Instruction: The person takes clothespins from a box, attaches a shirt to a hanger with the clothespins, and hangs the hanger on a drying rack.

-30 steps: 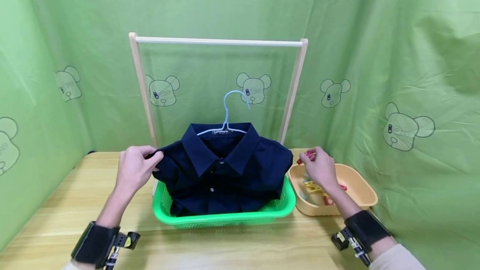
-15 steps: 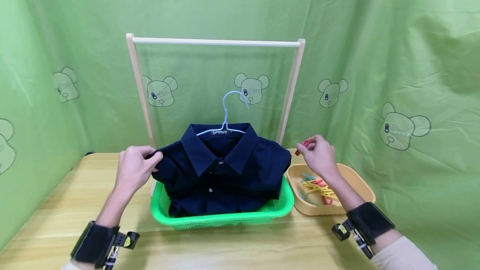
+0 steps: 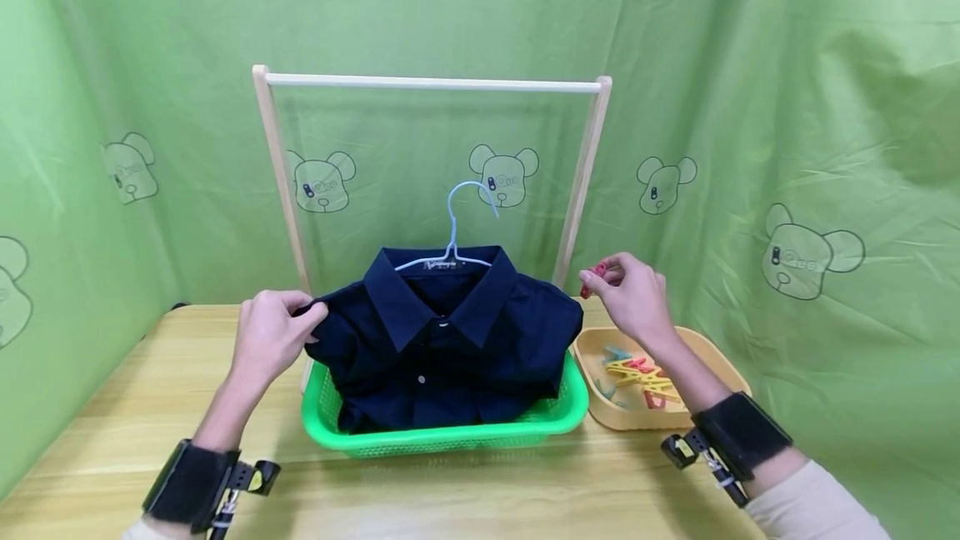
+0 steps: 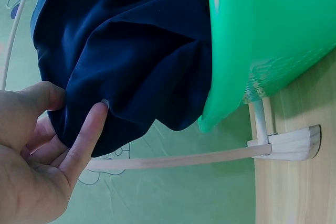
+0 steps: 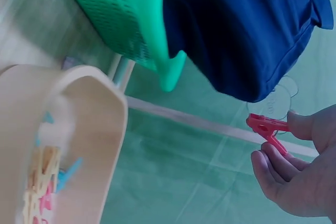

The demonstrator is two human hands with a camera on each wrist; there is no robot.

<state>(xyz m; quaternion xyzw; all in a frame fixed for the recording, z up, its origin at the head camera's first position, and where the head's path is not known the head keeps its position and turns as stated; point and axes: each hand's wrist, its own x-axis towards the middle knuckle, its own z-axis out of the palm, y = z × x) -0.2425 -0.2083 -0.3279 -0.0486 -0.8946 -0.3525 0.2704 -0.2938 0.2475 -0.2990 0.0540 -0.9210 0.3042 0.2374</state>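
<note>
A dark navy shirt [image 3: 457, 373] with a collar and buttons sits in a green plastic basket [image 3: 450, 437], a light blue wire hanger [image 3: 453, 232] inside its neck. My left hand [image 3: 273, 332] pinches the shirt's left shoulder; in the left wrist view the thumb and fingers [image 4: 86, 140] grip a fold of cloth. Just off the opposite shoulder, my right hand [image 3: 633, 298] pinches a red clothespin [image 3: 592, 280]. The right wrist view shows this clothespin [image 5: 265, 127] between thumb and fingers, its tip pointing toward the shirt and apart from it.
A wooden rack with a white top bar [image 3: 435, 83] stands behind the basket. To the right, a tan tray [image 3: 720, 365] holds several yellow, red and blue clothespins [image 3: 637, 373]. Green curtain [image 3: 825, 148] encloses the wooden table [image 3: 420, 498] at the back and sides.
My right hand has risen from over the tan tray and moved left toward the shirt's shoulder, carrying the red clothespin. The left hand keeps its grip in place.
</note>
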